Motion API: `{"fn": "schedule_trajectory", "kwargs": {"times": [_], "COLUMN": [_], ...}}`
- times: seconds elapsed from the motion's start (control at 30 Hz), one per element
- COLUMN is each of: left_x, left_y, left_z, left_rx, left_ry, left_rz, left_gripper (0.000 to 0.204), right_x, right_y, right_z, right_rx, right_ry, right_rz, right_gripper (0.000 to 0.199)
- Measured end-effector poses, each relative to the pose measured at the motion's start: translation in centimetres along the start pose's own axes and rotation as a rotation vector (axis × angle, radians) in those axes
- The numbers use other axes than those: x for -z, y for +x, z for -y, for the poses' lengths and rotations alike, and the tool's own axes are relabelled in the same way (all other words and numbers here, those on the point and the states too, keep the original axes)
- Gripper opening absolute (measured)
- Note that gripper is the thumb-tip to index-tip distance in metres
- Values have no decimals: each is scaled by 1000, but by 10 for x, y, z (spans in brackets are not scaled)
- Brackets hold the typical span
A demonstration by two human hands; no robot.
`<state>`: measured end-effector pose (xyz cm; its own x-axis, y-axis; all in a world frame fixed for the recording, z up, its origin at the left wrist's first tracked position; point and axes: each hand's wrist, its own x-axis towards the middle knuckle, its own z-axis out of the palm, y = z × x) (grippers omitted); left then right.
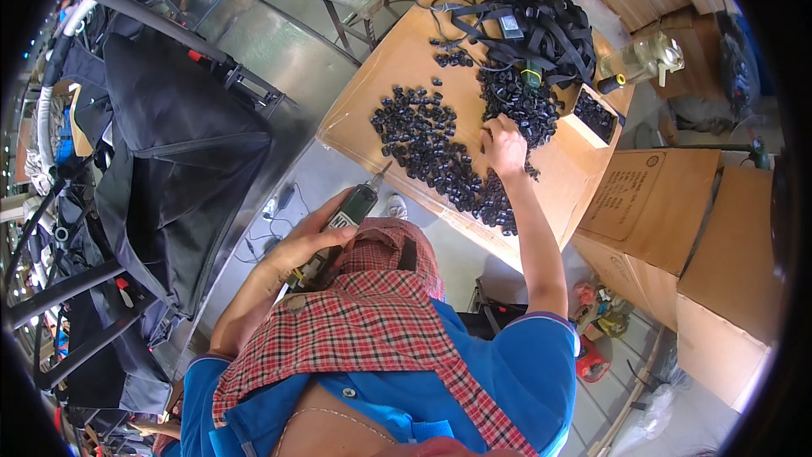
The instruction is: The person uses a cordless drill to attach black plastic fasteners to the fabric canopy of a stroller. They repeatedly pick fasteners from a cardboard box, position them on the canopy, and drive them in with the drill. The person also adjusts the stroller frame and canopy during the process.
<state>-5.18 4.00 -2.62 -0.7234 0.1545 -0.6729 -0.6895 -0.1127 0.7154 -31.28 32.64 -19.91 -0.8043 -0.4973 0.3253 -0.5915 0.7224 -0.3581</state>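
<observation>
Black parts: A spread of small black plastic pieces covers the middle of the cardboard-topped table, thickening into a heap toward its far right side and trailing off to the near edge.
Right hand: The right hand rests palm down at the near side of the heap, fingers curled into the pieces; whether it has pinched one up cannot be told from this angle.
Left hand: The left hand is closed around a slim green-and-black electric hand tool, held off the table's near-left corner with its thin metal tip aimed at the table's near edge.
Cord: A thin cable trails loosely across the grey floor beside the tool.
Far end of table: A tangle of black webbing straps is piled at the far corner, with a small open box of more black pieces at the right edge.
Surroundings: Cardboard cartons stand to the right, and folded black fabric frames are stacked to the left.
Risk: The pointed tip sits close to the reaching forearm, so a careless swing could likely catch skin; pieces at the near edge look liable to roll off if nudged, and the loose cable could snag and jerk the tool.
</observation>
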Motion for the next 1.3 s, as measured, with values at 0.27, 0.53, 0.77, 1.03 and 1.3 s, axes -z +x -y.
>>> {"fn": "schedule_trajectory", "kwargs": {"times": [0.27, 0.53, 0.77, 1.03, 1.3], "left_x": [-16, -26, -34, -38, -33], "left_y": [1, 6, 14, 12, 16], "left_z": [-15, -21, -22, -24, -7], "left_rx": [-66, -137, -200, -201, -226], "left_ry": [51, 24, 51, 73, 74], "left_rz": [31, 204, 225, 229, 289], "left_gripper": [92, 101, 103, 102, 103], "right_x": [5, 49, 54, 58, 64], "right_y": [4, -15, -33, -40, -51], "right_z": [8, 65, 88, 89, 88], "right_rx": [-233, -570, -582, -548, -481], "right_ry": [324, 1774, 1926, 1913, 1502], "right_rz": [6, 393, 427, 423, 601], "right_gripper": [9, 15, 12, 12, 19]}}
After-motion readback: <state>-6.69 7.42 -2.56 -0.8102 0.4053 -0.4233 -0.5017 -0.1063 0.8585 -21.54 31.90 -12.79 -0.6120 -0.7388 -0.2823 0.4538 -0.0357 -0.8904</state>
